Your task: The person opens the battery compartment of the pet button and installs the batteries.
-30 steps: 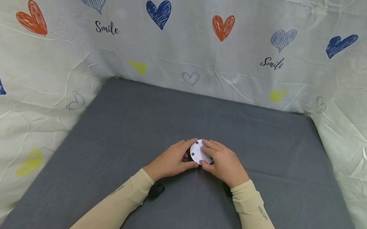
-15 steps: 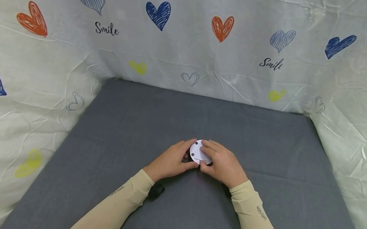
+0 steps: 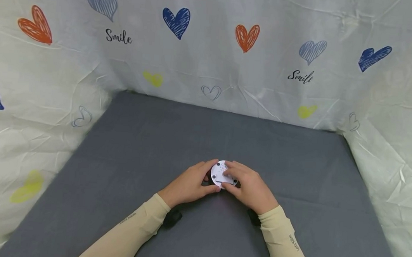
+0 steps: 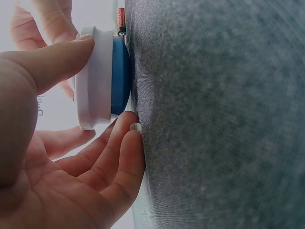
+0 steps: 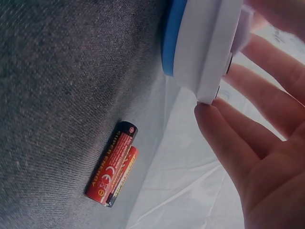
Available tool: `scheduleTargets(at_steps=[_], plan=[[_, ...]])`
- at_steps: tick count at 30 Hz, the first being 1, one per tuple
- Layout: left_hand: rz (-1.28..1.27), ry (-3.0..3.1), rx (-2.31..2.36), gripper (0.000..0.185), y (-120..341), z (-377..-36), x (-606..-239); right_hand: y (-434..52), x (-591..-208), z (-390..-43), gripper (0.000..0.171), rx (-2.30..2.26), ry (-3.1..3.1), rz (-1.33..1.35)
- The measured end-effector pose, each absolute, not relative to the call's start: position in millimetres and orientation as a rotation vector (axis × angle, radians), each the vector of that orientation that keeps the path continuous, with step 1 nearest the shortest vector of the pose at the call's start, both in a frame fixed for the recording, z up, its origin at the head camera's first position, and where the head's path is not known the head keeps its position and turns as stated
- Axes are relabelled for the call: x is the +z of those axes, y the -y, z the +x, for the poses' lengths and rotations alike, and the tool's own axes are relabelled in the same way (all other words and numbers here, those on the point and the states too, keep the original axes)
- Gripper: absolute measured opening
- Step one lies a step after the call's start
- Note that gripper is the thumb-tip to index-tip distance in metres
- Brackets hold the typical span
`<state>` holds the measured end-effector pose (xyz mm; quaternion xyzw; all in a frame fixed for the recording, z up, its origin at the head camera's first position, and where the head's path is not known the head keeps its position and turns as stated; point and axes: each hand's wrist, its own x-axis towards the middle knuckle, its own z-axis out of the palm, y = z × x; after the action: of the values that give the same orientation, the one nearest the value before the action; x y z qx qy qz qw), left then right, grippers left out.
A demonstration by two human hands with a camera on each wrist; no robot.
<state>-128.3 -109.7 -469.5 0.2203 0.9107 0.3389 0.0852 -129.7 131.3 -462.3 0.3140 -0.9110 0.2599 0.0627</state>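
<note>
A round white device [image 3: 219, 170] lies with its underside up, showing small dark feet and a patch of tiny holes. Its lower part is blue [image 4: 121, 76], turned to the cloth. My left hand [image 3: 190, 183] grips the rim, thumb on one side and fingers on the other. My right hand [image 3: 252, 185] is over the underside, thumb and fingers pinching a small white cover [image 5: 243, 29] that stands up from it. A dark line shows along the cover's edge in the head view. Beside the device lie two red-and-black batteries [image 5: 110, 164], hidden in the head view.
A dark grey cloth [image 3: 177, 134] covers the table. White sheets [image 3: 202, 62] printed with hearts and "Smile" enclose its back and sides. Black straps [image 3: 172, 218] are at both wrists.
A dark gap has appeared along the white cover's near edge, by my right thumb. My left hand keeps its grip on the device. The whole head view has shifted slightly.
</note>
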Motion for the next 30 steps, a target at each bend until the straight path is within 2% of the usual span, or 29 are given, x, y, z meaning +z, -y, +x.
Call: scheduleTargets(at_steps=[4,11,30], plan=[[0.648,-2.721,1.011,0.085,109.7,-128.5,-469.8,-130.1,-462.8,-129.7,0.016,0.796,2.737,0.952],[0.650,-2.721,1.004,0.086,110.3,-128.5,-470.9,-130.5,-463.5,-127.5,0.020,0.833,2.760,0.928],[0.649,-2.743,0.988,0.084,108.1,-129.2,-473.2,-131.3,-465.9,-125.2,0.015,0.795,2.742,0.956]])
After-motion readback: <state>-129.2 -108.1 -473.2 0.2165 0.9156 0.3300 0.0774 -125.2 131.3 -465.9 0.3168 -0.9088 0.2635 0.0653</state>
